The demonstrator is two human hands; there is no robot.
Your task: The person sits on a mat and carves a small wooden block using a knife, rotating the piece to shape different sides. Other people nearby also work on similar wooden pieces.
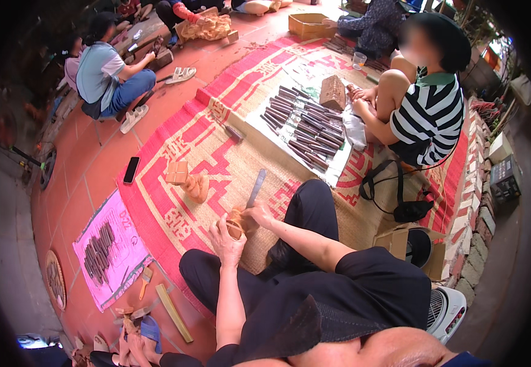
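Sitting on the woven mat (216, 165), the person holds a small wooden piece (236, 223) between the knees, just above the lap. The left hand (227, 235) is closed around the wooden piece from below and from the side. The right hand (259, 212) is closed on the handle end of a flat metal blade (256, 188), which points away from the body, with the hand against the top of the wood.

I judge the wood is light, stiff and not slippery, so a full grip around its body looks safe; the blade is thin and hard, and only its handle end should be taken.

A little farther on the mat lie a carved wooden figure (197, 186) and a small wooden block (177, 172), with a black phone (131, 169) near the mat's border. To the left, on the tiled floor (82, 165), a pink sheet (115, 244) carries a row of dark tools.

Between the knees and the white cloth (305, 131) with many dark chisels there is open mat for moving. Beyond it sits a person in a striped shirt (427, 116), and others work farther away.
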